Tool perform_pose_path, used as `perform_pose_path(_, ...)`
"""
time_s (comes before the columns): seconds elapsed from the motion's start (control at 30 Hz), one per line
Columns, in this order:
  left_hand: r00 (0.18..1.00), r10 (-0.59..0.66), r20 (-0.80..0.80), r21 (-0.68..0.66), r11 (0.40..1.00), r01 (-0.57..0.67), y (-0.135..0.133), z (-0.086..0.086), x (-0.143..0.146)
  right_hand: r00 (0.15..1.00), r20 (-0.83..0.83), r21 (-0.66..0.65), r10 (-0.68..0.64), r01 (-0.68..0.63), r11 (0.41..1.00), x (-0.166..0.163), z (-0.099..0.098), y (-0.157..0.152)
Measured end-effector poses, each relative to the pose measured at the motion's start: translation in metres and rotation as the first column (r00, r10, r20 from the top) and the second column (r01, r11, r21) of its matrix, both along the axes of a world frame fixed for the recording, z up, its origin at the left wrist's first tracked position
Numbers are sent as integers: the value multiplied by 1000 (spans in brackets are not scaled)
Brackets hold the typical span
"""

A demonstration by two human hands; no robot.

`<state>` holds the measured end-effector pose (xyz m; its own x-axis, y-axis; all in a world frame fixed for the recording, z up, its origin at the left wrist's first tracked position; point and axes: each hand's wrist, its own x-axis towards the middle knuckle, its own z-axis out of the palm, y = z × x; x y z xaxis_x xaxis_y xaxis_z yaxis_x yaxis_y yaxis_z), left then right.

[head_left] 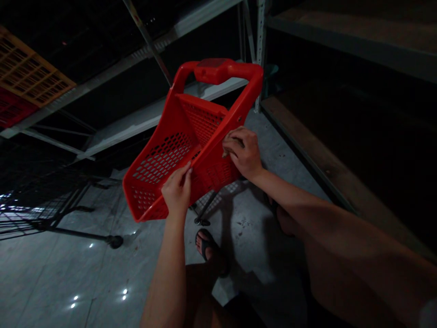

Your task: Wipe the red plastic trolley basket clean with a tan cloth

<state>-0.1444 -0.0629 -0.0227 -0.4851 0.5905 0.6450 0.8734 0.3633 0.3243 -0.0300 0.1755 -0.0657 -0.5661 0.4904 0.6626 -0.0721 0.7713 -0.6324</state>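
A red plastic basket [177, 150] with perforated walls and a thick handle bar at its far end hangs tilted in front of me, above the floor. My left hand [177, 191] grips its near rim, fingers closed over the edge. Further along the same rim, on the right side wall, my right hand [243, 152] has its fingers curled and pressed against the plastic. Both forearms reach up from the bottom of the view. My sandalled foot [208, 248] stands on the floor below the basket.
Metal shelving [191, 23] runs across the back and along the right. A yellow crate [30, 73] and a red crate sit on the upper left shelf. A dark wire trolley frame with castors [68, 209] stands on the pale floor at left.
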Motion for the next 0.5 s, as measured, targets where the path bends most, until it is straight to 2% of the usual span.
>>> perform_pose_path(0.1, 1000, -27, -3, -4, 1000, 27, 6, 0, 3, 993, 85, -18, 84, -82, 996, -2, -30, -1)
perform_pose_path(0.2, 999, -50, 7, -51, 997, 50, 11, 3, 3, 987, 119, -49, 110, -105, 993, -3, -46, 0)
perform_pose_path(0.3, 999, -49, 3, -83, 995, 49, 5, 9, 0, 989, 108, -71, 98, -90, 993, 0, -46, 2)
perform_pose_path(0.43, 983, 179, -41, -121, 976, -182, -31, 17, -12, 994, 83, -106, 69, -60, 993, 1, -35, -2)
perform_pose_path(0.5, 979, 199, -46, -178, 963, -204, -54, 17, -20, 997, 70, -131, 44, -35, 991, -3, -31, -8)
